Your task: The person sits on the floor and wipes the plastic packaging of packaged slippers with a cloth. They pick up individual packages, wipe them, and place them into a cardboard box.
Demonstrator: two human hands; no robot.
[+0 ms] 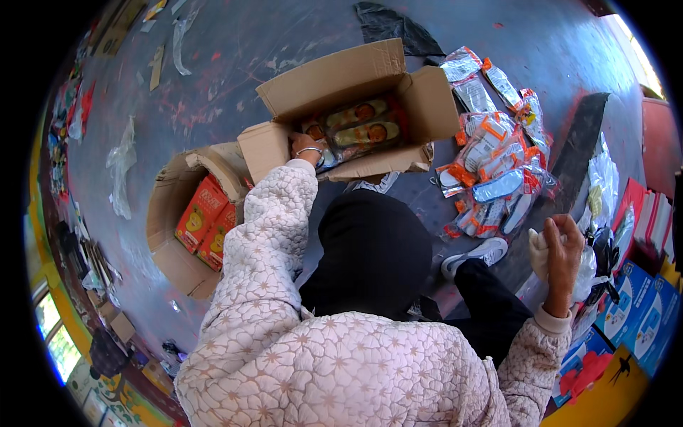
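Note:
My left hand (pixel 306 148), with a bangle at its wrist, reaches over the left end of an open cardboard box (pixel 331 82). Its fingers are partly hidden by the box and what lies inside. In that box are plastic-wrapped packs (pixel 366 133) with yellowish long shapes and dark round printed pictures. At the right, my raised right hand (pixel 562 250) has its fingers closed around a white, soft-looking bundle (pixel 538 255). Between the box and this hand lies a heap of clear and orange packets (pixel 494 156) holding pale, sole-shaped pieces.
A second open carton (pixel 165 245) holds red boxes (pixel 203 213). A rounded black cloth shape (pixel 375 256) blocks part of the middle. Sneakers (pixel 478 257) rest beside the packets. Blue boxes (pixel 637 313) and plastic bags (pixel 603 185) line the right. Plastic scraps (pixel 122 167) litter the floor.

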